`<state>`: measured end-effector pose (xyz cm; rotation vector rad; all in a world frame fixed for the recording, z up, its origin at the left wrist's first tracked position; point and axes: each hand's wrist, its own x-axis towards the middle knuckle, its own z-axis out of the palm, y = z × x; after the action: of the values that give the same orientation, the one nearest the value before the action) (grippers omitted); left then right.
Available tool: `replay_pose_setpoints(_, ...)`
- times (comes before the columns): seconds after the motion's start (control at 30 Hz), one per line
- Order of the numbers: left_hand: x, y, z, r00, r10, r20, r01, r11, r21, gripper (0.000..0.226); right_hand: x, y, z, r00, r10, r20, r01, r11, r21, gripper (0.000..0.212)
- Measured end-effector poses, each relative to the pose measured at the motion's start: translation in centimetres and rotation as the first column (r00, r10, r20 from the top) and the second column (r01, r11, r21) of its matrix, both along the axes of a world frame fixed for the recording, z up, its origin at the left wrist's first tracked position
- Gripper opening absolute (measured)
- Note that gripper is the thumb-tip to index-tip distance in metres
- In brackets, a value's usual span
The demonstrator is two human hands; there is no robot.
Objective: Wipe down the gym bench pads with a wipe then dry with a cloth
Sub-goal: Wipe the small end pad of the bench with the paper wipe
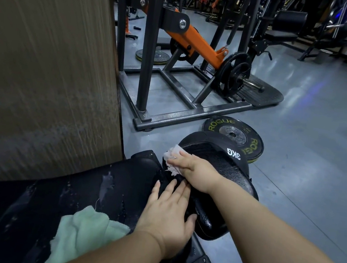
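Facing a wooden panel on the left and a steel machine frame ahead. Working at the far end of the wet black bench pad, crowded by a black 3KG weight, with a ROGUE plate just behind on the floor and a green cloth lying on the pad. Resting the left hand flat, fingers straight. Gripping a white wipe in the right hand, against the weight's edge.

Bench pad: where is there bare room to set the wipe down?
Bare pad lies between the cloth and the wall panel, and left of the left hand. Crowded at the far end, where the right hand holds the wipe.
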<state>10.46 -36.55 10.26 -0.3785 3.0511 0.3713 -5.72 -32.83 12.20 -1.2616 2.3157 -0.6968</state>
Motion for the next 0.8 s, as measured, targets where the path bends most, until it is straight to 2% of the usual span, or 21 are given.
replay_pose_setpoints(0.07, 0.1, 0.0, 0.1, 1.000, 0.004, 0.009, -0.004, 1.000, 0.004, 0.077, -0.8, 0.3, 0.4, 0.997, -0.023, -0.068, 0.024, 0.999, 0.021, 0.047)
replay_pose_setpoints(0.17, 0.2, 0.1, 0.3, 1.000, 0.006, 0.006, -0.006, 1.000, 0.017, 0.074, -2.7, 0.5, -0.1, 0.965, -0.172, -0.197, 0.179, 0.984, 0.020, 0.049)
replay_pose_setpoints(0.27, 0.2, 0.1, 0.1, 1.000, 0.006, -0.018, -0.005, 1.000, 0.011, 0.073, -2.9, -0.2, -0.7, 0.950, -0.226, -0.213, 0.239, 0.970, 0.038, 0.050)
replay_pose_setpoints(0.37, 0.1, 0.0, 0.1, 1.000, 0.001, 0.002, -0.001, 1.000, 0.000, 0.075, -1.1, -0.8, -0.4, 0.973, -0.112, -0.204, 0.134, 0.986, 0.099, 0.052)
replay_pose_setpoints(0.47, -0.1, -0.1, 0.3, 1.000, -0.002, 0.001, 0.002, 1.000, -0.005, 0.076, 0.6, -1.4, -0.4, 0.983, 0.012, -0.185, 0.004, 0.997, 0.083, 0.045)
replay_pose_setpoints(0.57, 0.0, -0.1, 0.2, 1.000, 0.001, -0.015, -0.001, 1.000, -0.012, 0.074, 1.4, -1.9, -0.8, 0.976, 0.074, -0.206, -0.055, 0.994, 0.095, 0.049)
replay_pose_setpoints(0.8, 0.1, 0.0, 0.3, 1.000, 0.011, -0.002, -0.011, 1.000, -0.003, 0.075, -1.4, -2.6, -1.3, 0.969, -0.098, -0.228, 0.115, 0.991, 0.064, 0.054)
